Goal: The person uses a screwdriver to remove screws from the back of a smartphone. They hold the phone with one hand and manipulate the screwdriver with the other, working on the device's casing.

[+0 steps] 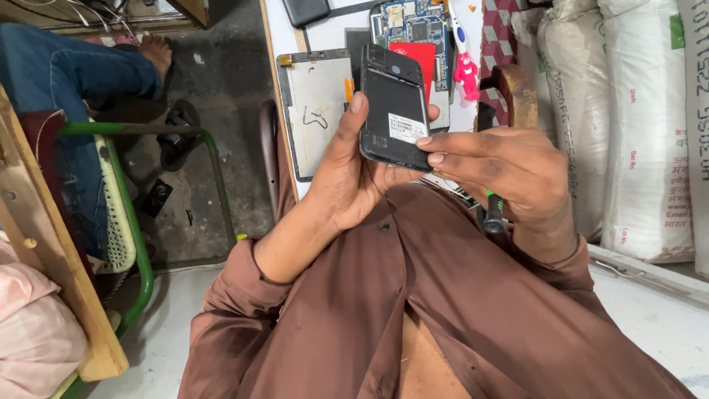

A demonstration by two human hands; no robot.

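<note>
The left hand [354,174] grips a black phone body [395,107] from the left, thumb pressed along its left edge and the other fingers wrapped behind it. The phone is held upright over the person's chest, open back facing the camera, with a white label [408,128] stuck low on its dark inner surface. The right hand [509,166] comes in from the right — its fingertips [428,142] touch the phone's lower right edge beside the label, the rest of the fingers stretched out rather than curled. Whether this hand pinches the phone or only rests on it is hard to tell.

Just below the right wrist, a black tool with a green band [493,210] lies against the brown shirt [413,295].

Farther off, on a white worktop [329,33], a grey tablet back panel [317,111] lies flat to the left of the phone. Behind the phone sit a red card [419,59] and a blue circuit board [413,22] — a small pink toy figure [467,74] stands to their right. White sacks [642,125] are stacked at the far right. At the left, a green-framed chair [125,214] stands on the concrete floor, with another person's leg in blue jeans [66,74] beyond it.
</note>
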